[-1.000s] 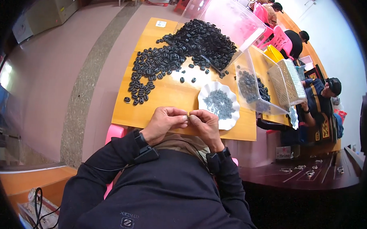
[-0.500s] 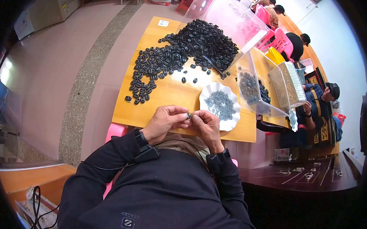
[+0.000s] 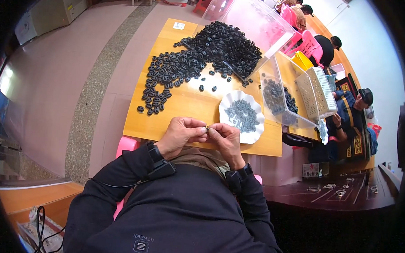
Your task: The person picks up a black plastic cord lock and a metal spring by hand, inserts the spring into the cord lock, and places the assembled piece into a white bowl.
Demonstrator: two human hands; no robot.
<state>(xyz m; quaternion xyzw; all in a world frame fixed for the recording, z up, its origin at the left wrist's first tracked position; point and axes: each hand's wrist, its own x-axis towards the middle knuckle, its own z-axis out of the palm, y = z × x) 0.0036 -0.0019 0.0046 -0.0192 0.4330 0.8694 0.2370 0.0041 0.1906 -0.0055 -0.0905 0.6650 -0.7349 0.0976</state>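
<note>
Near the front edge of the table, my left hand [image 3: 184, 134] and my right hand [image 3: 225, 140] meet fingertip to fingertip. Both pinch one small dark piece [image 3: 207, 128], mostly covered by the fingers; it may be one of the black oval parts, but its kind is unclear. Just beyond my right hand is a white scalloped plate [image 3: 224, 105] bearing a heap of tiny grey-blue pieces [image 3: 243, 115]. Farther off lies a big pile of black oval parts with two holes [image 3: 227, 47], spreading left into a looser group [image 3: 156, 98].
A clear plastic bin [image 3: 277, 42] lies tipped behind the pile. To the right stand another clear bin [image 3: 279, 100] with dark parts inside and a white perforated basket [image 3: 317, 92]. A co-worker [image 3: 352, 109] sits at the right; others sit farther back near pink chairs [image 3: 310, 45].
My hands have shifted very slightly, and the fingertips have closed more tightly around the small piece. Otherwise the scene looks the same.
</note>
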